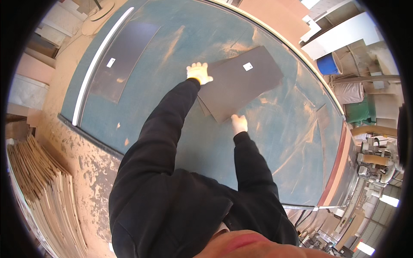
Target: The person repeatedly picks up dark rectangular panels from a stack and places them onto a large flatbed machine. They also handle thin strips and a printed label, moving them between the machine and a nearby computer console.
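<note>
- Dark grey-brown rectangular panel (245, 86), one, landmark for this list: flat and askew on a green-topped worktable (193, 142) streaked with tan dust; small white label (248, 66) on its face.
- Second dark sheet (204, 108): under the landmark panel, its edge showing at the left.
- Left hand (198, 73), bare: at the landmark panel's left edge, fingers spread, thumb reaching over that edge; firmness of contact cannot be told.
- Right hand (239, 124), bare: just beside the landmark panel's near edge, fingers curled in; cannot tell whether anything is pinched.
- Labelled dark panel (131, 53): left of the landmark panel, well apart.
- Long white strip (98, 64): farther left.
- Blue bucket (328, 64): right of the landmark panel, beyond the worktable.
</note>
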A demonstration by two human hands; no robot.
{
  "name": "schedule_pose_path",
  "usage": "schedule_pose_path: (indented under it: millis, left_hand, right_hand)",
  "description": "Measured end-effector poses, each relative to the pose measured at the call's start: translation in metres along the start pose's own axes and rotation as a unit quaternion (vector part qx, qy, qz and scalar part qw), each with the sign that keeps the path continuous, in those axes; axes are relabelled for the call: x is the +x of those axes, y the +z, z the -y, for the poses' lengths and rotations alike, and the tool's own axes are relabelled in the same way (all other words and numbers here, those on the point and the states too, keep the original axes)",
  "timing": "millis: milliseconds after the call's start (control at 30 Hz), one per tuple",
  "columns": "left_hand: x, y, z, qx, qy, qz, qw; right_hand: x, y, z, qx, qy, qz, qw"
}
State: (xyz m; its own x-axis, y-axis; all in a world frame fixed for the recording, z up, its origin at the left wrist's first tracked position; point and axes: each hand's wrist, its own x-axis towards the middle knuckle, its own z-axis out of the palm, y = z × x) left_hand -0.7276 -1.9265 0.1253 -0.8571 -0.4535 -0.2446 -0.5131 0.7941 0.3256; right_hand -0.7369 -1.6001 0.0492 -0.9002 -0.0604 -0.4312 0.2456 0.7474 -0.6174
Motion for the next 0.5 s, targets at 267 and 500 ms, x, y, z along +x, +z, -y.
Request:
schedule_pose_path:
  millis: [267,500]
  left_hand:
    - [0.008,0.052,0.043,-0.038,0.040,-0.101,0.993]
    - [-0.088,0.070,0.013,-0.169,-0.093,0.053,0.980]
  right_hand:
    - [0.002,0.094,-0.001,0.321,0.045,-0.046,0.945]
    - [-0.026,0.030,-0.019,0.385,0.145,-0.076,0.908]
